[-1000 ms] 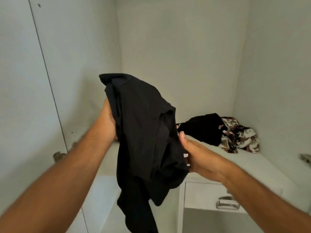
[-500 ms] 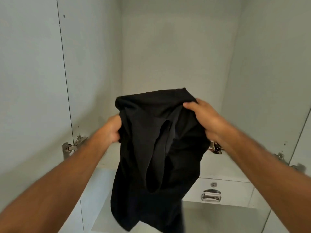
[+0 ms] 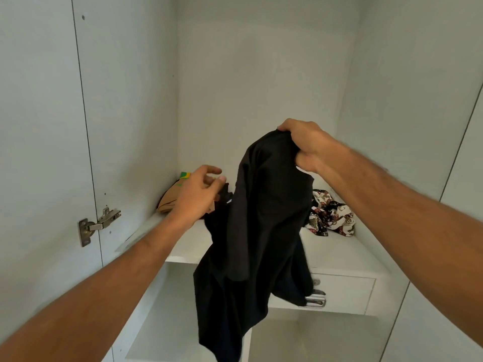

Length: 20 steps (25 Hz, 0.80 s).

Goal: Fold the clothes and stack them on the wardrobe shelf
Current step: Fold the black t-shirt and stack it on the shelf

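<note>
A: In the head view, what does the right hand [image 3: 304, 143] do?

B: Its fingers are curled tightly around the top of a black garment [image 3: 257, 223]. The hand holds it up in front of the wardrobe, and the cloth hangs down loosely, unfolded, past the front edge of the shelf [image 3: 192, 246].

A: And the left hand [image 3: 197, 194]?

B: It holds nothing. The fingers are spread and relaxed – only a little bent. It hovers above the left part of the shelf, just beside the hanging black cloth. I cannot tell if the fingertips touch the cloth.

A: What lies on the shelf itself?

B: Partly under the left hand there is a tan garment [image 3: 170, 199] with a small green and yellow part at its back, near the left corner. On the right side, close to the right wall, lies a crumpled floral garment [image 3: 330, 218] – white with dark and red pattern. The black cloth hides the middle of the shelf.

A: Anything below or beside?

B: Below the shelf, on the right, is a white drawer [image 3: 347, 293] with a metal handle [image 3: 316, 300], partly covered by the black cloth. On the left wall there is a metal hinge [image 3: 98, 226].
</note>
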Available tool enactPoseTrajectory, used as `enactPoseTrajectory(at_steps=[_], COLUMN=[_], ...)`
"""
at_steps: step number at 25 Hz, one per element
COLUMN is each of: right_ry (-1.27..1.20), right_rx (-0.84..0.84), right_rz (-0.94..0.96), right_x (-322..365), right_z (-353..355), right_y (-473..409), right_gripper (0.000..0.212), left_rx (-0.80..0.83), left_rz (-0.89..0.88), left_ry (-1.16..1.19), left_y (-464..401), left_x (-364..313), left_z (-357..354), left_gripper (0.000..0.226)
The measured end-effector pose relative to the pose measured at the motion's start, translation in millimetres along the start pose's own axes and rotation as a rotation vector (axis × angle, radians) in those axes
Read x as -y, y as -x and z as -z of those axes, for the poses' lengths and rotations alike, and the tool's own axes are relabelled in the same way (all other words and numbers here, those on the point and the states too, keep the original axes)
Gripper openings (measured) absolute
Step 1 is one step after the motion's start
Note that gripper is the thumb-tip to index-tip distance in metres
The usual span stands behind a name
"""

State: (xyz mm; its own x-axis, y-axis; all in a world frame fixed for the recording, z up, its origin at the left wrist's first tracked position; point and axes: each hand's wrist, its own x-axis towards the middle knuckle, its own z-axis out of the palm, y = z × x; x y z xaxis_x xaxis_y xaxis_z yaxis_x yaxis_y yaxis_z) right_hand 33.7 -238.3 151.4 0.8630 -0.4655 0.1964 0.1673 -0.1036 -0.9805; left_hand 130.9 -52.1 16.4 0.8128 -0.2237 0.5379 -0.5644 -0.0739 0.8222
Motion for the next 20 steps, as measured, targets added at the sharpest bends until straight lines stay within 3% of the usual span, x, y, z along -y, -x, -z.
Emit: enactPoseTrajectory(at_steps=[3,7,12,17,20], right_ry=[0.057,0.372,0.525,0.687,0.684], right_rx=[0.036,0.218,0.332,0.248,0.168], right_rz=[0.013,0.165,0.354,0.424,0.374], right_x=[1,-1,-14,-21,-27], right_z=[3,9,23,44,55], right_y=[2,11,20,25,28], right_gripper=[0.014,0.015,0.011,0.011,0.016], left_rx=[0.077,0.346,0.397,0.377,0.316], left_rz=[-0.156,-0.076,-0.1,0.047,0.016], left_ry=[0.032,0.05,0.025,0.155,0.06], left_y=[14,26,43,45,44], left_x=[-29,-49,-35,-26,-26], left_z=[-7,-10,-31,-29,-27], left_gripper=[0.03,0.054,0.033,0.019,0.007])
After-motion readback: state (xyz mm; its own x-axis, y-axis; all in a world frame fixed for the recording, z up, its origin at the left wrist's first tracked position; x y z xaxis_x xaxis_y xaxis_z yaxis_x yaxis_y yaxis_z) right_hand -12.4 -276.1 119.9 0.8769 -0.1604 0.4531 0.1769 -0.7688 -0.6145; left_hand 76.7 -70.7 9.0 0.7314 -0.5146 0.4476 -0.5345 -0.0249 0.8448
